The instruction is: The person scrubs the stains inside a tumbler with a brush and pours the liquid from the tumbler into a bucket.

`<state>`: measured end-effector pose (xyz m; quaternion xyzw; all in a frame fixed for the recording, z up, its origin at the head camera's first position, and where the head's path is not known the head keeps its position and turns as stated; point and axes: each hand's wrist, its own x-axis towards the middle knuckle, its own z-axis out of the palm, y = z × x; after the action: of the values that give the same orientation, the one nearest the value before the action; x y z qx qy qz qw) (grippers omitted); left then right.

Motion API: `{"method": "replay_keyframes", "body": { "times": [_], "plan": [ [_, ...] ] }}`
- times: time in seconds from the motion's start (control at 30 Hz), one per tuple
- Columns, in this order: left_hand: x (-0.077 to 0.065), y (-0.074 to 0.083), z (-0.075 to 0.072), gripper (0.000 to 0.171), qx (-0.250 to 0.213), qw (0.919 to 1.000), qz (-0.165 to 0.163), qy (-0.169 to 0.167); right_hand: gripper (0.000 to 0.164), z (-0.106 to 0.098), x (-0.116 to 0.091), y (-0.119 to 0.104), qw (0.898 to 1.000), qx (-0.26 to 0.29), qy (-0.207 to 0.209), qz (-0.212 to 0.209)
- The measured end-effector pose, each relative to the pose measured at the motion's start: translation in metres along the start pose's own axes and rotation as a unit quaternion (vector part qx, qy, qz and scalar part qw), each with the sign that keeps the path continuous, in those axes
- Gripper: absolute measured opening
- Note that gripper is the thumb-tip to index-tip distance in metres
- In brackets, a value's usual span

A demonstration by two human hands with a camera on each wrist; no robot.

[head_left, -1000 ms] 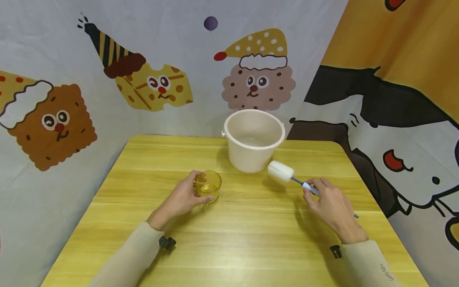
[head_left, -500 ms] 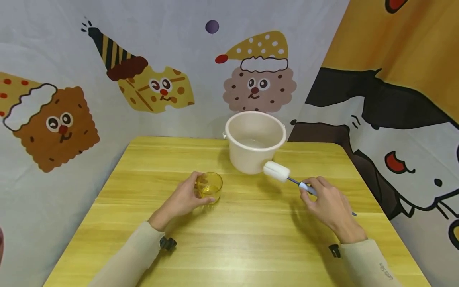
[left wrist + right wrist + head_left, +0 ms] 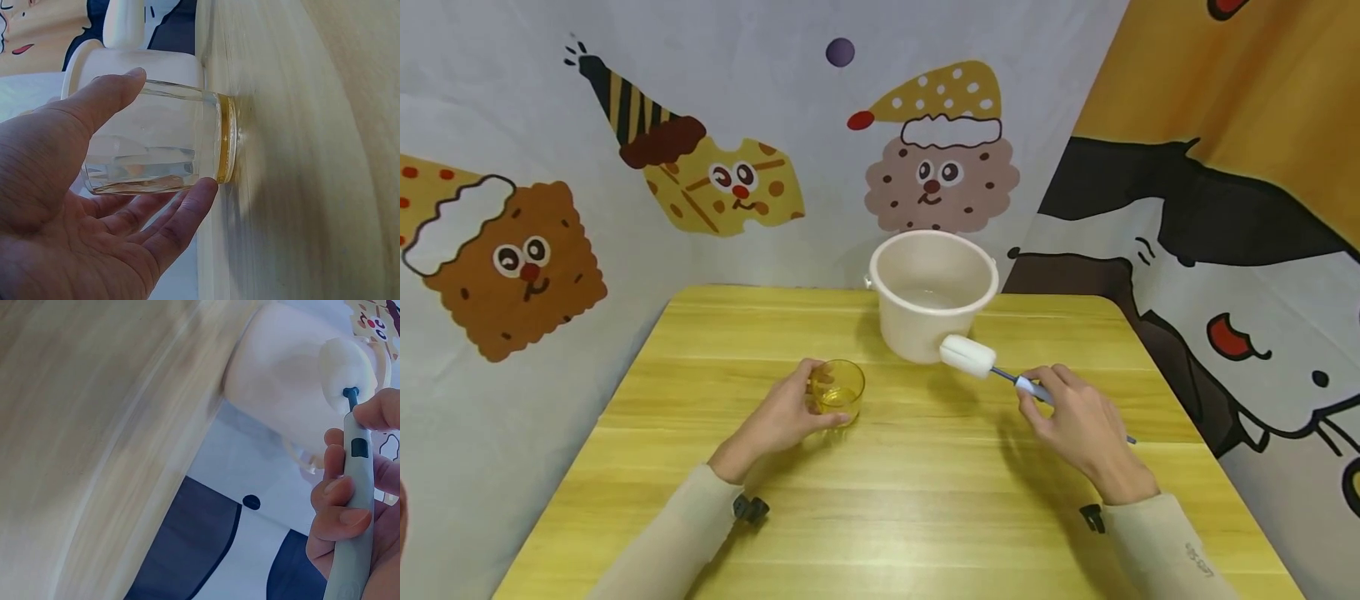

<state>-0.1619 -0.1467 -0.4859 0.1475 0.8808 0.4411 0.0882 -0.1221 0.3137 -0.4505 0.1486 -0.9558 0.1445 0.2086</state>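
Note:
My left hand (image 3: 781, 418) grips a clear yellow glass cup (image 3: 838, 390) from its left side, thumb in front and fingers behind. The cup stands upright on the wooden table, its base touching the surface in the left wrist view. In my right hand (image 3: 1081, 427) is a sponge cup brush (image 3: 967, 357), its white head pointing left, above the table and apart from the cup. Fingers and thumb wrap the brush's pale blue-grey handle (image 3: 357, 481) in the right wrist view.
A cream bucket (image 3: 925, 333) stands at the back of the table (image 3: 880, 508), just behind the brush head. Cartoon-printed cloth (image 3: 737, 75) hangs behind the table and along its sides.
My right hand has moved a little to the left with the brush, bringing the sponge head nearer the cup. The left hand and cup have stayed in place.

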Motion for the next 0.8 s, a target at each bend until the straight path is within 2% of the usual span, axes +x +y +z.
{"method": "replay_keyframes", "body": {
  "times": [0.27,0.8],
  "plan": [
    [-0.001,0.001,-0.001,0.093,0.0,0.9999,-0.011,-0.003,0.02,0.0,0.002,-0.006,1.0,0.005,0.002,-0.007],
    [-0.001,0.0,-0.004,0.095,0.001,1.0,-0.002,-0.003,0.022,0.004,0.01,-0.015,1.0,0.007,0.007,-0.026]
  ]
}}
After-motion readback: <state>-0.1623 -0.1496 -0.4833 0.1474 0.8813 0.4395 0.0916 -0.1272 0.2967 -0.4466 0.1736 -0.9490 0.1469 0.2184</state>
